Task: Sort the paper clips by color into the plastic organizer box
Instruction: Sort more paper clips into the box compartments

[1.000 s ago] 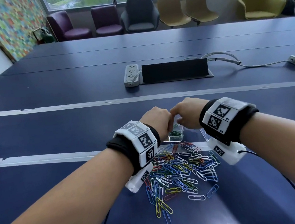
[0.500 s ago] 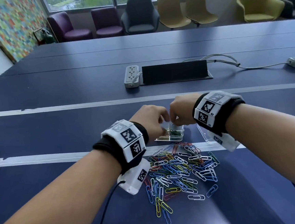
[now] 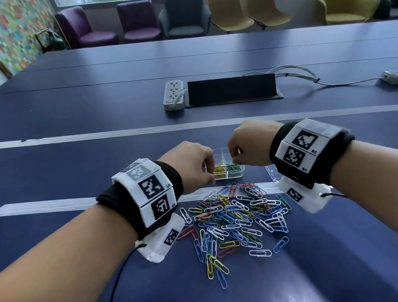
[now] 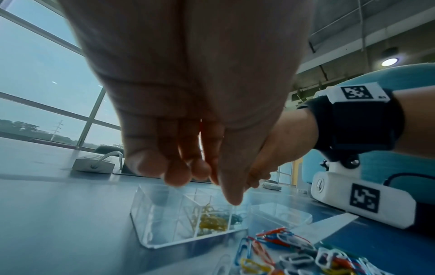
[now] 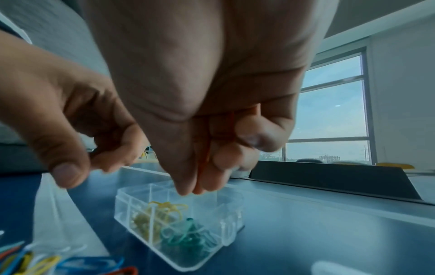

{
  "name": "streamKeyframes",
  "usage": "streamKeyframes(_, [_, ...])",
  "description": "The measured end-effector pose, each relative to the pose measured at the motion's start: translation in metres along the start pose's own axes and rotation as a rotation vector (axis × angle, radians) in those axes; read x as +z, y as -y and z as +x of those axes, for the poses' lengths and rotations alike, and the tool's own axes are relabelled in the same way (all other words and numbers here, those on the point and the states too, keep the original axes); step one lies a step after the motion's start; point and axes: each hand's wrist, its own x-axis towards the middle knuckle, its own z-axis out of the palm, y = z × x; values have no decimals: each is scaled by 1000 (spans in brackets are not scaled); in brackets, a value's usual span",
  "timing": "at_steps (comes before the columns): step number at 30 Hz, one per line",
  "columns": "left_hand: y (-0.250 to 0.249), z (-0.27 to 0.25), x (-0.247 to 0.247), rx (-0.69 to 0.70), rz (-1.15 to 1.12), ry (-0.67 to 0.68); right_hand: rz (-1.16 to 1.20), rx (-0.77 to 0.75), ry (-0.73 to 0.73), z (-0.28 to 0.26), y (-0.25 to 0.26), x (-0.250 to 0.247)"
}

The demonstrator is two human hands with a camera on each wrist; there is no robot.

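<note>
I have both hands over the organizer box (image 3: 228, 172), which sits on the surface (image 3: 93, 112) just beyond the loose pile of paper clips (image 3: 237, 219). My right hand (image 3: 248, 146) hangs above the box's right half with its fingers curled together, and the right wrist view shows a thin red-orange clip (image 5: 207, 148) pinched between thumb and fingers, its long axis running nearly straight down toward the box. My left hand (image 3: 190, 168) hovers at the box's left edge with its fingers bunched and loosely curled; the left wrist view shows a sliver of red between the fingers, but I cannot tell whether it grips anything.

Inside the box, yellow clips (image 3: 218, 169) fill the near middle compartment and green clips (image 3: 233, 167) lie in the compartment to their right. The compartments on the far side of the box look clear, as far as I can tell through the plastic.

What matters now is that the red clip is directly above the box, with its lower end pointing over the divider between the near and far compartments. I judge that the right hand is the nearer one for the drop, and that it needs to sit over an unused far compartment rather than over the yellow or green ones. The pile behind the box remains mostly unsorted.
</note>
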Motion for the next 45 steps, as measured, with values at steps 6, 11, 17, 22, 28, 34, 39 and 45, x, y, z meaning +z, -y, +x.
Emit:
streamKeyframes(6, [5, -9, 14, -52, 63, 127, 46, -22, 26, -16, 10, 13])
streamKeyframes(11, [4, -8, 21, -81, 44, 118, 45, 31, 96, -19, 10, 24])
streamKeyframes(17, [-1, -4, 23, -70, 70, 127, 118, 39, 87, -25, 6, 26])
streamKeyframes(22, [0, -3, 23, -76, 29, 134, 289, 88, 76, -29, -2, 24])
streamKeyframes(28, [1, -5, 22, -67, 33, 116, 451, 105, 106, -34, -12, 25])
streamKeyframes(34, [-1, -6, 22, -58, 20, 122, 880, 118, 164, -33, -19, 30])
streamKeyframes(39, [-5, -5, 23, -59, 10, 155, 1033, 154, 186, -32, -17, 31])
streamKeyframes(45, [-1, -8, 22, -50, -32, 167, 1118, 204, 171, -33, -15, 30])
